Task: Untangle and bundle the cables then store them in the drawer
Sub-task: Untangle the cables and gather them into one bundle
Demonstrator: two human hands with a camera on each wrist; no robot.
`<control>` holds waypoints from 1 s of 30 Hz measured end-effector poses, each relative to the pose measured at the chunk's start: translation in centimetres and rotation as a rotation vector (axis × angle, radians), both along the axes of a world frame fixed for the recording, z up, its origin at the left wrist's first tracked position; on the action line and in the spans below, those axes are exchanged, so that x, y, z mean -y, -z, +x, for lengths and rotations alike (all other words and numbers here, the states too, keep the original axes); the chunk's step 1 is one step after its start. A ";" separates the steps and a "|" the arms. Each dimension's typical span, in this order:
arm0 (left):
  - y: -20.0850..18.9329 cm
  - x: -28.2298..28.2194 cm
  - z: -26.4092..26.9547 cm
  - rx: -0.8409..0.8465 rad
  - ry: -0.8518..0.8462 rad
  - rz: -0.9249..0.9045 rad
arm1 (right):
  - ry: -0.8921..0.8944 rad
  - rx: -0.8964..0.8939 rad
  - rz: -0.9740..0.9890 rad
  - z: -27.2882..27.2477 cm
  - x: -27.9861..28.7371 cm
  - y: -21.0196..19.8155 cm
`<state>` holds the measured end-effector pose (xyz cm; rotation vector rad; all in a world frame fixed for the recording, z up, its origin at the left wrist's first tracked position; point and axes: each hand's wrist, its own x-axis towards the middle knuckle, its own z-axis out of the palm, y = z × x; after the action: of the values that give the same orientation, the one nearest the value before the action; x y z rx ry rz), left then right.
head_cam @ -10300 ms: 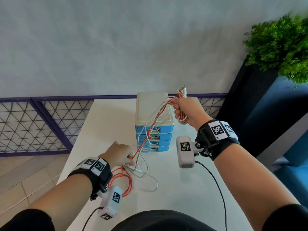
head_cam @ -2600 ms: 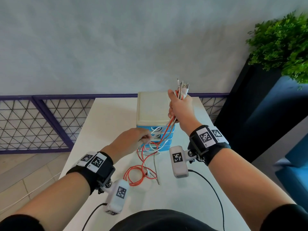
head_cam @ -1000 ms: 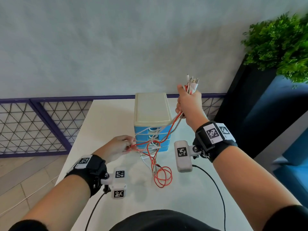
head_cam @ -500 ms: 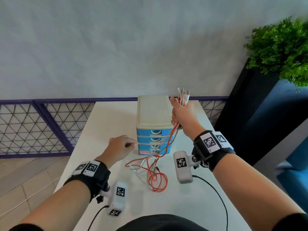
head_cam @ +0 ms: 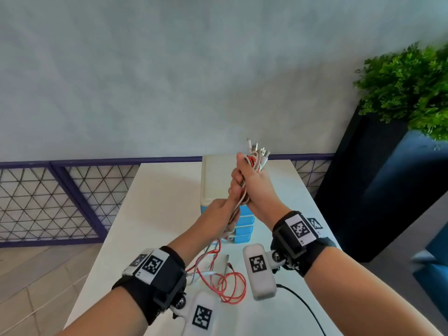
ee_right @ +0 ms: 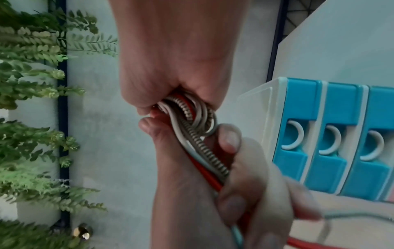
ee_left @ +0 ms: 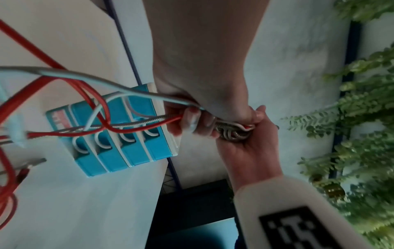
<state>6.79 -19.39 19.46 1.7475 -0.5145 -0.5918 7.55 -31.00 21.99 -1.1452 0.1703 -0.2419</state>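
Observation:
My right hand is raised in front of the drawer unit and grips a looped bundle of cables, red, white and a metal-spiral one. Their plug ends stick up above the fist. My left hand sits right under it, fingers curled round the strands that hang from the bundle. The loose cable lengths trail down to a red and white heap on the white table. All the blue drawers look closed.
The drawer unit stands mid-table toward the far edge. A purple lattice railing runs behind and to the left of the table. A dark planter with a green plant stands to the right. A black wrist-camera lead lies near the front.
My left hand has come up from beside the drawers to just below my right hand and now grips the hanging strands. The slack on the table has shifted toward me.

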 end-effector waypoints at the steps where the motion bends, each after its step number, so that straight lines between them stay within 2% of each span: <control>1: 0.1 0.0 0.0 0.032 -0.006 0.035 | 0.014 0.006 -0.006 0.0 0.0 0.1; 4: 0.4 -0.1 -0.2 0.055 0.123 0.049 | 0.055 -0.002 0.074 0.2 0.3 0.2; 7: 0.9 -1.0 0.0 -0.125 0.284 -0.046 | 0.108 -0.002 0.247 0.6 1.3 0.0; 10: 1.6 -2.0 0.7 -0.192 0.371 -0.078 | 0.132 0.010 0.331 0.9 2.1 -0.1; 16: 2.0 -2.7 1.6 -0.059 0.406 0.184 | 0.178 -0.003 0.373 0.9 3.4 0.6; 18: 2.4 -3.1 1.7 -0.151 0.434 0.143 | 0.195 -0.013 0.387 0.9 4.0 0.8; 21: 2.6 -3.5 1.9 -0.435 0.476 -0.074 | 0.166 -0.005 0.471 0.7 4.3 1.0; 22: 2.7 -3.6 2.0 -0.480 0.472 -0.124 | 0.148 0.005 0.503 0.7 4.2 1.0; 27: 3.7 -4.2 2.7 -0.474 0.446 -0.144 | 0.114 0.021 0.470 0.4 4.6 0.9; 30: 3.6 -4.2 2.9 -0.399 0.362 -0.055 | 0.087 -0.024 0.386 0.4 4.9 0.9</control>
<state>9.65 -15.20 15.89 1.4400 -0.5593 -1.1432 7.99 -35.91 21.13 -0.7580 0.2759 -0.2597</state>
